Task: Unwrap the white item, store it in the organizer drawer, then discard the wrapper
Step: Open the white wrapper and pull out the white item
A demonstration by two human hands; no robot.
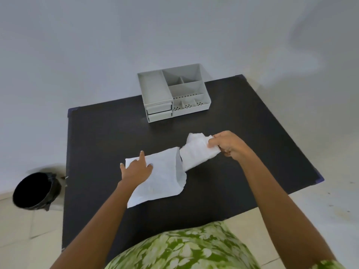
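- Left hand (137,167) is down flat, fingers spread open, pressing on the near-left part of the white wrapper (161,177) and pinning it to the black table (233,171).
- The wrapper lies flat on the table in front of the person, its open mouth turned toward the right, one edge of that mouth curling up slightly.
- Right hand (227,144) is curled closed, pinching the far end of the white item (196,150) between thumb and fingers.
- The white item is a soft, crumpled, cloth-like piece: its near end sits inside the wrapper's mouth, the rest stretches out up and to the right, raised off the table toward the gripping hand.
- So the item is partly out, partly in; how much remains inside the wrapper cannot be told.
- At the far edge of the table, near the wall, stands the grey organizer (174,92), well apart from both hands.
- Its top is a set of open compartments, some with dotted floors on the right side.
- On its front left, two small drawers (159,111) are stacked one above the other; both look pushed in.
- Down on the pale floor, left of the table, sits a black bin (36,189) lined with a dark bag, mouth open toward the camera.
- At the bottom, a green-and-white patterned garment (184,247) shows, with both bare forearms reaching over the table.
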